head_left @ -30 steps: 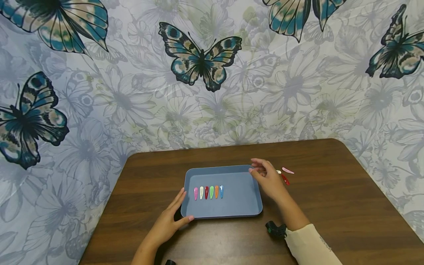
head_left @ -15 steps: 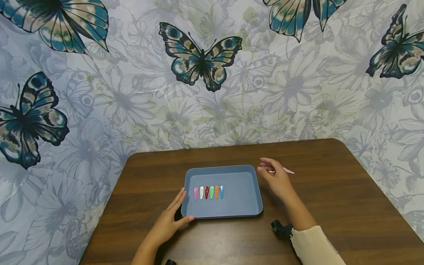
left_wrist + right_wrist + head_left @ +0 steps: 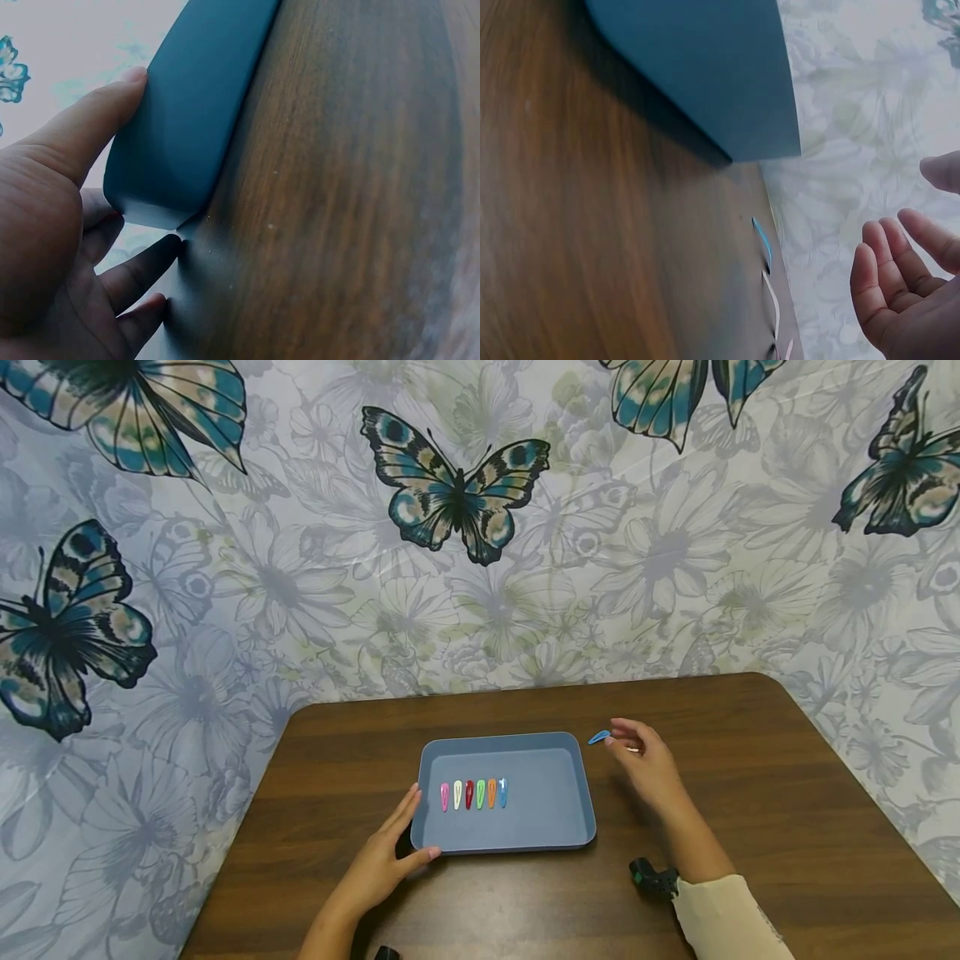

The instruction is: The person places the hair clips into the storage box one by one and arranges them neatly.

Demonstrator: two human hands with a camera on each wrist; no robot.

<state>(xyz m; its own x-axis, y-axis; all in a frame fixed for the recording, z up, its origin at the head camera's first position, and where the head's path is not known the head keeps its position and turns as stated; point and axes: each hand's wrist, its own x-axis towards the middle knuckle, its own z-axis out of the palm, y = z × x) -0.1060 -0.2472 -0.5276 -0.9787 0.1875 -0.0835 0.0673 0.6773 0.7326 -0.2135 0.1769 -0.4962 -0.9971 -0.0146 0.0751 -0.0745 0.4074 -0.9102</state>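
A blue-grey tray (image 3: pixel 551 802) lies on the table with a row of coloured snap hair clips on its left half. My left hand (image 3: pixel 378 864) rests at the tray's front left corner, thumb on the near wall and straight fingers along the left side. Right of the tray, my right hand (image 3: pixel 647 764) hovers with loosely bent fingers, nothing between thumb and fingers in the right wrist view. A blue hair clip (image 3: pixel 599 737) lies just left of its fingertips. A white clip (image 3: pixel 772 304) and part of a pink clip (image 3: pixel 788 349) show below the hand in the right wrist view.
In the tray's row are pink (image 3: pixel 444 797), white (image 3: pixel 457 795), red (image 3: pixel 469 795), green (image 3: pixel 481 795), orange (image 3: pixel 492 793) and blue (image 3: pixel 503 792) clips. The brown wooden table (image 3: pixel 525 910) ends at a butterfly-patterned cloth (image 3: pixel 480 610) behind.
My right hand has moved right, away from the tray, over the loose clips. The blue clip now shows at its left; the pink and red ones are hidden in the head view. My left hand stays put.
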